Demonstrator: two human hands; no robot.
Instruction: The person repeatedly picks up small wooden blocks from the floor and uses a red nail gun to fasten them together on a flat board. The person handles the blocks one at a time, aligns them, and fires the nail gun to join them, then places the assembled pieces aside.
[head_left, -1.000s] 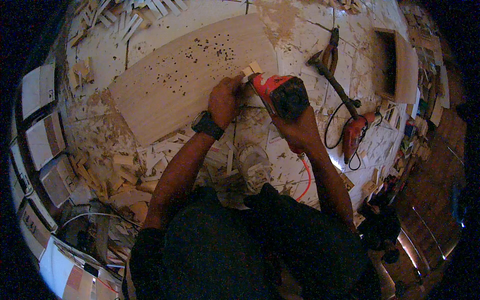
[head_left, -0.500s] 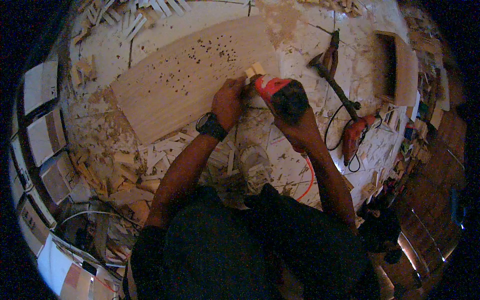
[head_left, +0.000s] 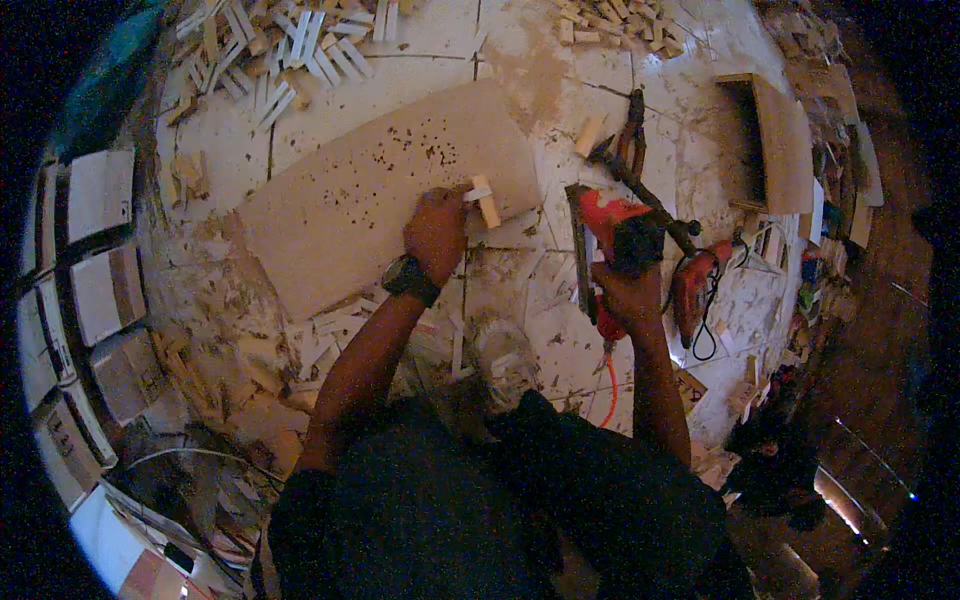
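Observation:
My left hand point(head_left: 437, 235), with a dark watch on its wrist, is closed on a small T-shaped wooden piece point(head_left: 486, 201) made of a white strip and a pale block. It is above the right part of a wide wooden board point(head_left: 330, 245) strewn with small dark specks. My right hand point(head_left: 632, 298) grips the handle of a red and black nail gun point(head_left: 618, 228), to the right of the board and apart from the wooden piece. An orange-red air hose point(head_left: 613, 385) runs down from its handle.
A red corded power tool point(head_left: 690, 290) and a dark long-handled tool point(head_left: 650, 195) lie at right, near an open wooden box point(head_left: 775, 145). Joined strips point(head_left: 320, 50) and small blocks point(head_left: 625, 22) pile at the far side. Scraps point(head_left: 250, 370) litter the floor; cartons point(head_left: 105, 285) line the left.
The nail gun in my right hand has moved right, away from my left hand. The small wooden piece now shows more fully in my left hand. The view has shifted slightly.

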